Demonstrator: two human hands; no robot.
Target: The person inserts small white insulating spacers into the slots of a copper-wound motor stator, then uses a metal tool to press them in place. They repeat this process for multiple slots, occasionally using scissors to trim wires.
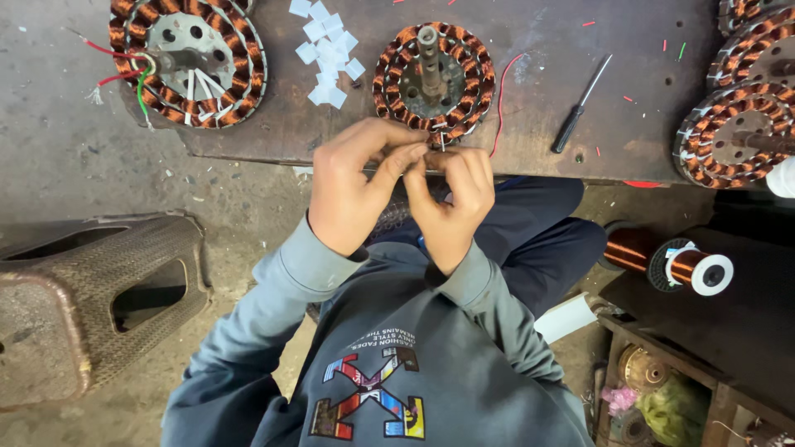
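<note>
A round stator with copper windings (432,76) and a metal shaft lies on the dark workbench (546,116). Both my hands meet at its near edge. My left hand (358,182) pinches a thin wire end between thumb and fingers. My right hand (454,197) is closed beside it, fingertips touching the same wire end at the winding. A red lead (502,99) runs from the stator toward the bench edge. What lies under my fingertips is hidden.
A second stator (189,60) with red, green and white leads sits at the left. Small white paper pieces (329,51), a black-handled screwdriver (580,106), more stators (741,132) at the right, a copper wire spool (672,263) and a woven stool (91,298) surround me.
</note>
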